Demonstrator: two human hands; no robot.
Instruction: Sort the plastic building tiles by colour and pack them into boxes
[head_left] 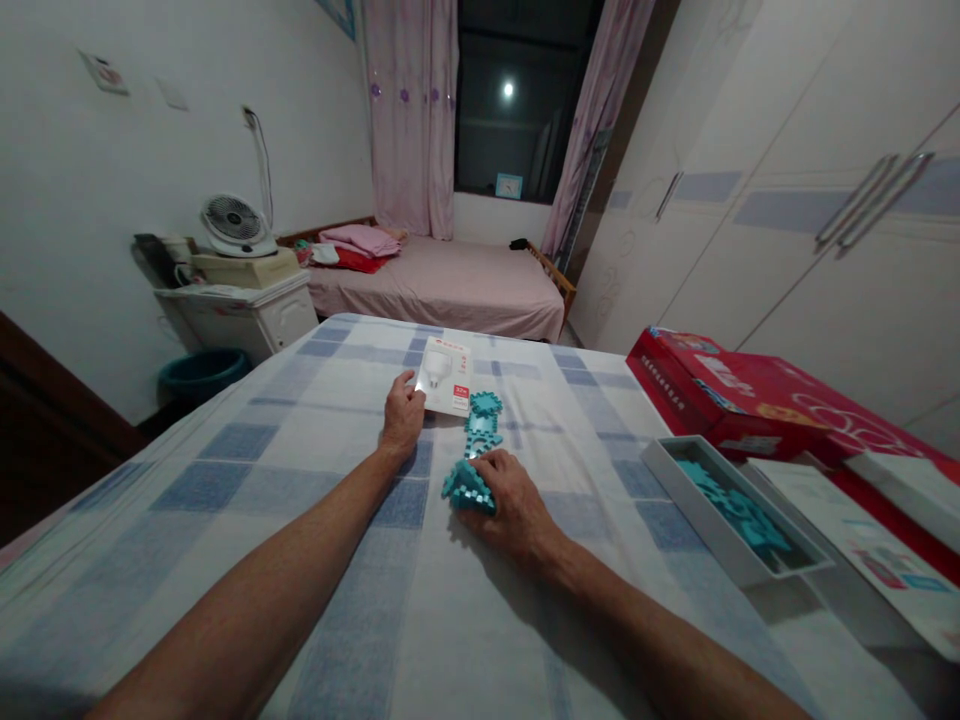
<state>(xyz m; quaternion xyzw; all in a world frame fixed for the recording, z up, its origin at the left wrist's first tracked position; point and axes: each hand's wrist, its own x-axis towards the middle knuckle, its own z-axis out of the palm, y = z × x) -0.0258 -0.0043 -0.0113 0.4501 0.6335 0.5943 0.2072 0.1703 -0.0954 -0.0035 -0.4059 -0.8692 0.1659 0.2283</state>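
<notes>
My left hand [404, 412] is closed on the left edge of a white light bulb box [448, 377], which has a bulb picture and a red label on its front. With its fingers wrapped round it, my right hand [510, 503] grips a teal cluster of interlocking puzzle pieces [469, 487] just above the checked cloth. Directly behind that cluster a few more teal puzzle pieces [482, 424] lie in a row, close to the box's lower right corner. Whether the row is joined to the held cluster, I cannot tell.
A blue and white checked cloth [322, 560] covers the surface before me. At right stand an open grey-white tray [670, 478] of teal pieces, a white box lid [877, 540] and a large red box [727, 385]. Farther back are a bed [465, 275] and a fan [236, 225].
</notes>
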